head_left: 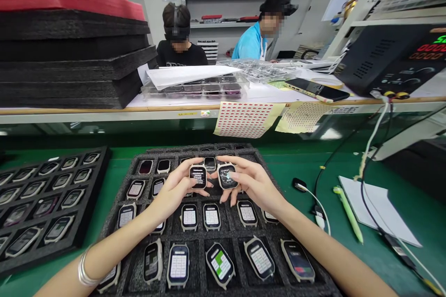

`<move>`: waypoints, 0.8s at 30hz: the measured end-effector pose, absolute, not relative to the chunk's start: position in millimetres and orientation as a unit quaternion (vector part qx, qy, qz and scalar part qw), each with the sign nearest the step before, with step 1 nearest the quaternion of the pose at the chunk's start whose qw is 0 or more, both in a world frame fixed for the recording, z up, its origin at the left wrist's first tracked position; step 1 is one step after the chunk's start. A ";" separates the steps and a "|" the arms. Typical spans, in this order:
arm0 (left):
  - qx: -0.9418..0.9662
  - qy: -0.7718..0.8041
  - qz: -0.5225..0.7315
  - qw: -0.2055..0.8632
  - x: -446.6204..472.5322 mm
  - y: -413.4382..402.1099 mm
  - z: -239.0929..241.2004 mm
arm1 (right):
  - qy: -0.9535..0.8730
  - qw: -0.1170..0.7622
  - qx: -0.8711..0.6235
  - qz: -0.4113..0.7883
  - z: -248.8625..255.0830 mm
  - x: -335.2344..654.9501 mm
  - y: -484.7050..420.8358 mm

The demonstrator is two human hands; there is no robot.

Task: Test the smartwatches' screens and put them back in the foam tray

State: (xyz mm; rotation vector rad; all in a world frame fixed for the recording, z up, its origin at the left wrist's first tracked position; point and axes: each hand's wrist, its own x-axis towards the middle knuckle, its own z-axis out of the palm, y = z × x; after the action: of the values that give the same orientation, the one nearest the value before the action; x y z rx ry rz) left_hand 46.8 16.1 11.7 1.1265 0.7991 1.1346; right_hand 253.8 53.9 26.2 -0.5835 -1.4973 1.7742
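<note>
My left hand (174,191) is closed around a smartwatch body (198,177) with white text on a dark screen. My right hand (250,183) grips a second smartwatch body (227,177) showing a round dial, with a finger on its screen. Both are held just above a black foam tray (134,163) on the green mat. The tray's pockets hold several more watch bodies, many with lit screens (179,263).
A second foam tray of watches (101,158) lies at the left. A green pen (348,213), white paper (376,209) and cables (318,202) lie at the right. Stacked black and red foam (69,51) sits on the shelf. Two people sit beyond it.
</note>
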 end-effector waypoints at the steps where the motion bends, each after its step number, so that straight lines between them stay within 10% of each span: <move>1: 0.493 0.347 0.494 0.626 47.0 15.6 11.9 | -0.587 0.366 -0.227 0.686 25.9 253.7 53.9; 17: 0.501 0.363 0.489 0.614 50.5 14.2 15.9 | -0.683 0.282 -0.235 0.631 29.2 260.1 51.0; 24: 0.504 0.371 0.482 0.613 52.0 14.3 18.8 | -0.856 0.210 -0.351 0.316 41.6 305.9 103.8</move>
State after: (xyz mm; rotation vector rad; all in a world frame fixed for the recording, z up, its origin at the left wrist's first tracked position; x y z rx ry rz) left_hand 52.0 14.3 18.8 1.1631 0.8563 1.1114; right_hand 305.9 103.8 41.6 -0.9762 -2.3791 0.8794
